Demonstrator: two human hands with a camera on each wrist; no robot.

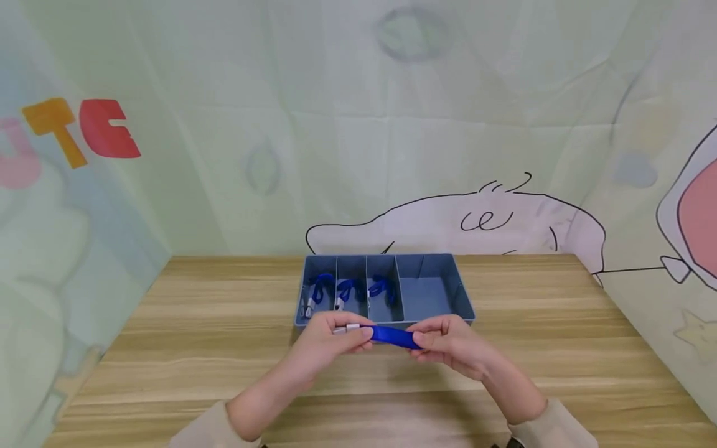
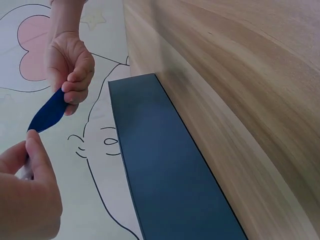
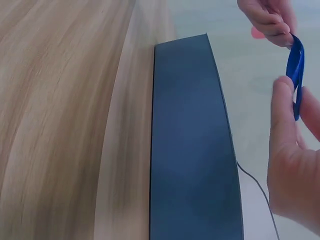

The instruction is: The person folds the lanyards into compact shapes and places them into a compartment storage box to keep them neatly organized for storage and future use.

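Observation:
A folded blue lanyard [image 1: 394,336] is stretched between both hands, just above the near edge of the tray in the head view. My left hand [image 1: 329,339] pinches its left end between thumb and fingers, and a whitish clip part [image 1: 352,327] shows beside those fingers. At the other end, my right hand [image 1: 456,345] grips the blue band with thumb and fingertips. The left wrist view shows the band [image 2: 47,112] slightly twisted between the hands. From the right wrist, the strap [image 3: 295,67] appears as doubled layers.
Behind the hands stands a blue-grey divided tray [image 1: 428,297] on the wooden table [image 1: 224,330]. Its three narrow left compartments each hold a coiled blue lanyard [image 1: 383,287]; the wide right compartment is bare. A printed cloth [image 1: 336,124] hangs close behind the table.

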